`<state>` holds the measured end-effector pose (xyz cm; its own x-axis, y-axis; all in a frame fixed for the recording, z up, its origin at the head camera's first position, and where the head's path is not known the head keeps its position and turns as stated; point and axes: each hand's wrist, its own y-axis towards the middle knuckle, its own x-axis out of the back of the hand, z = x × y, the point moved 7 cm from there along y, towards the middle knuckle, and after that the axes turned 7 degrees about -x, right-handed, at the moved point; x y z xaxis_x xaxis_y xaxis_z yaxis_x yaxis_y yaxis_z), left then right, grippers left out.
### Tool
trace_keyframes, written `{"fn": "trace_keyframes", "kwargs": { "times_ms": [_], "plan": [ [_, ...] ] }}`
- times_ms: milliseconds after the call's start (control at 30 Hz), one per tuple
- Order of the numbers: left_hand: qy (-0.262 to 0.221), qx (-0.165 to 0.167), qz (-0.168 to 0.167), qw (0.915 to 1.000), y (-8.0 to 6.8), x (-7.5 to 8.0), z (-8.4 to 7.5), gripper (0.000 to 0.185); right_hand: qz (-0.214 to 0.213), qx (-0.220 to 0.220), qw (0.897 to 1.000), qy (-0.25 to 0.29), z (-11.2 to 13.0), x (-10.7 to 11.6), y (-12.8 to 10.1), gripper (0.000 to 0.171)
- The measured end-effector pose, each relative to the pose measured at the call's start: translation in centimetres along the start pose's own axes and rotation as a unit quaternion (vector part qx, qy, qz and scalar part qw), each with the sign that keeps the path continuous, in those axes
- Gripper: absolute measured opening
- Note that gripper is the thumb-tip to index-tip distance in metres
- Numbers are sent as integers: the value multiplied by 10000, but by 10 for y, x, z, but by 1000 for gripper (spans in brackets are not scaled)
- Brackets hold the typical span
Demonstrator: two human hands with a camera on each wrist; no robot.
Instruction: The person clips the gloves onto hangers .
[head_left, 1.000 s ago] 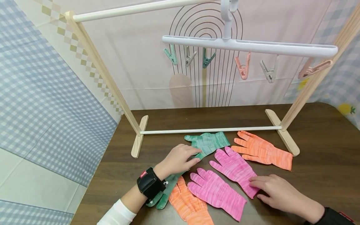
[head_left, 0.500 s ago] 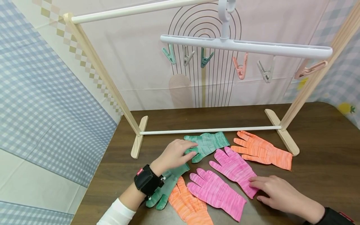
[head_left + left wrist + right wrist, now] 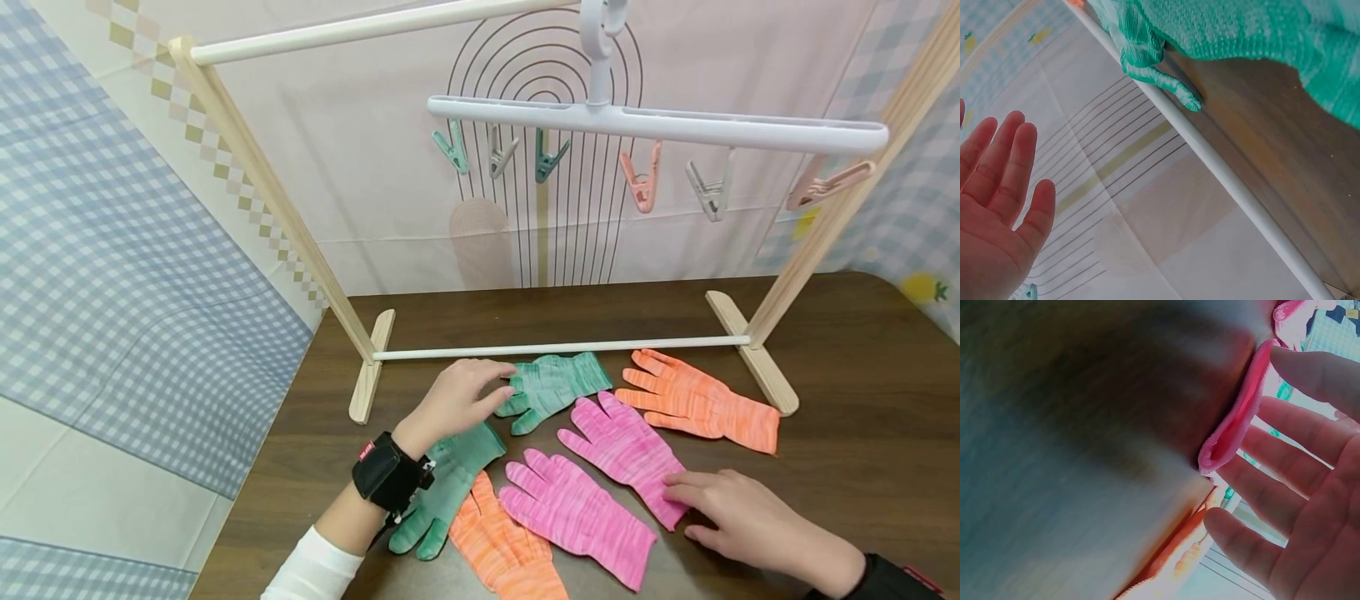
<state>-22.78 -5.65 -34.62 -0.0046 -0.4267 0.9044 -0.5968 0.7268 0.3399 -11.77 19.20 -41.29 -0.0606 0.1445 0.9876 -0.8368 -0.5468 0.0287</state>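
In the head view my left hand (image 3: 459,398) hovers at the finger ends of a green knit glove (image 3: 561,383), its fingers extended and holding nothing. A second green glove (image 3: 450,483) lies below that hand, partly covered by the wrist. The right hand (image 3: 746,521) touches the cuff of the upper pink glove (image 3: 630,450) with its fingertips. The right wrist view shows that pink cuff (image 3: 1235,428) gaping beside relaxed fingers. Another pink glove (image 3: 577,517) lies flat nearby, overlapping an orange glove (image 3: 506,537). A second orange glove (image 3: 701,400) lies at the right.
A wooden rack with a white lower rod (image 3: 562,347) stands behind the gloves on the dark table (image 3: 847,375). From its top rod (image 3: 375,27) hangs a white hanger (image 3: 660,122) with several clips, such as a pink clip (image 3: 642,179), none holding a glove.
My left hand has drawn back leftward and away from me, off the upper green glove's lower fingers, uncovering more of both green gloves. The right hand stays on the pink cuff.
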Motion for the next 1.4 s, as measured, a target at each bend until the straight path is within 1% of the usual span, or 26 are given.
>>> {"fn": "trace_keyframes", "kwargs": {
  "times_ms": [233, 400, 500, 667, 867, 1000, 1233, 1400],
  "plan": [
    [-238, 104, -292, 9992, 3, 7, 6, 31, -46, 31, 10000, -49, 1, 0, 0, 32],
    [-316, 145, -465, 9983, 6, 11, 10, 30, 47, -14, 10000, -43, 1, 0, 0, 32],
    [-374, 170, -497, 9979, 8, 12, 13, 29, 126, -54, 9999, -44, 1, -1, 0, 32],
    [-428, 325, -520, 9972, 12, 13, 18, 30, 178, -76, 9998, -69, 1, -2, 0, 32],
    [-380, 333, -680, 9964, 17, 18, 19, 29, 172, -73, 9998, -104, 1, -2, 1, 32],
    [-283, 375, -770, 9959, 21, 21, 21, 28, 257, -133, 9996, -27, 1, -3, 1, 32],
    [-86, 572, -1003, 9933, 27, 24, 26, 27, 249, -157, 9996, 46, 1, -2, 1, 32],
    [57, 771, -1216, 9896, 28, 27, 31, 25, 391, -139, 9990, 190, -1, -2, 2, 32]
  ]
}}
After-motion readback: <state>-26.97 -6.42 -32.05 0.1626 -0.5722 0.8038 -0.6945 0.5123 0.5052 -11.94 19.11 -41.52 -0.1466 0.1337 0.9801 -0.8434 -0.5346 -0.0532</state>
